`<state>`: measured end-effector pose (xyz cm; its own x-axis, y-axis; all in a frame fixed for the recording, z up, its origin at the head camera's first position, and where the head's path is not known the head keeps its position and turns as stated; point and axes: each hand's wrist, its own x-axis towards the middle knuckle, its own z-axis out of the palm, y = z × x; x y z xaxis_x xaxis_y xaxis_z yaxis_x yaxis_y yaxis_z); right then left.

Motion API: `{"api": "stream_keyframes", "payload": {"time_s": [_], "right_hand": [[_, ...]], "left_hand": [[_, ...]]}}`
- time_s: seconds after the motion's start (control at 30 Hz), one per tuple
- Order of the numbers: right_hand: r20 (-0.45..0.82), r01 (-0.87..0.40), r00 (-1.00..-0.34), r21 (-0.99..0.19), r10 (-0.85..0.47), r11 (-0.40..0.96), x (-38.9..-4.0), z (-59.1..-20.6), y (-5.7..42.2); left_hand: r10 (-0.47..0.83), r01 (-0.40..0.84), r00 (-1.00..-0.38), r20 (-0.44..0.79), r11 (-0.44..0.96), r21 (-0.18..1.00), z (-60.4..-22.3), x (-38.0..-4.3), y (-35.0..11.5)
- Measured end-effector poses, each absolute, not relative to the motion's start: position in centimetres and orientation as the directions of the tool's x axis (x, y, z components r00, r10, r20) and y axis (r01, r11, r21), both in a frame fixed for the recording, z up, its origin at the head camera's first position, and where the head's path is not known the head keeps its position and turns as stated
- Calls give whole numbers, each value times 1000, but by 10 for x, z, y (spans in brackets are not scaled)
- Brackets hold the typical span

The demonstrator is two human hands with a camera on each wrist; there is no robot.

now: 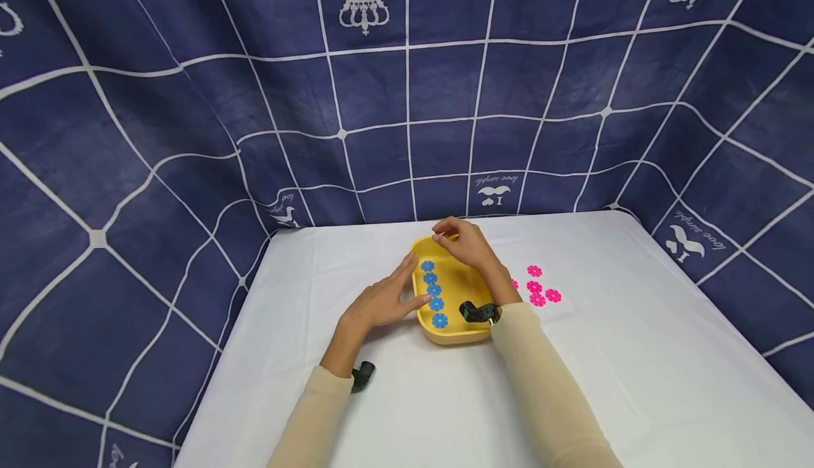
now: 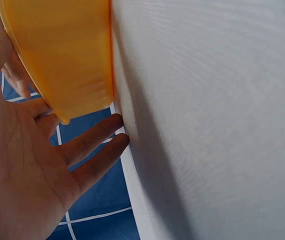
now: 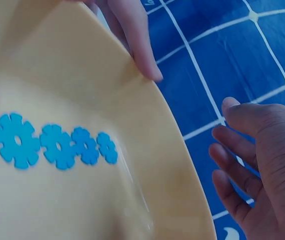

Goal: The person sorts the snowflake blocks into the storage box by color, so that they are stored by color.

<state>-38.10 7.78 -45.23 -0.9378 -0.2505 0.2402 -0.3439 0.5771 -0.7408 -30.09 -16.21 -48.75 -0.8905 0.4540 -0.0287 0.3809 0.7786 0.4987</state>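
A yellow plastic tray (image 1: 461,281) with raised sides rests on the white-covered table. Inside it, along its left part, several blue flower-shaped discs (image 1: 434,289) lie in a line. My left hand (image 1: 381,300) touches the tray's left rim, its thumb and nearest fingers reaching over the edge. In the left wrist view its other fingers (image 2: 100,162) are spread and fairly straight beside the tray wall. Over the far rim, my right hand (image 1: 467,243) has loosely bent fingers. The right wrist view shows that hand apart from the rim, with nothing between thumb and fingers.
Several pink flower-shaped discs (image 1: 535,287) lie on the white tablecloth (image 1: 636,355) right of the tray, one partly hidden by my right forearm. A dark blue curtain (image 1: 439,86) with white grid lines hangs behind the table and along both sides.
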Motion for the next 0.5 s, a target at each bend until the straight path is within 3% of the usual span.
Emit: {"api": "stream_keyframes", "payload": {"time_s": [0.5], "right_hand": [[243, -277, -960, -741, -141, 611, -371, -453, 140]], "left_hand": [[458, 388, -889, -14, 768, 509, -490, -301, -162]]}}
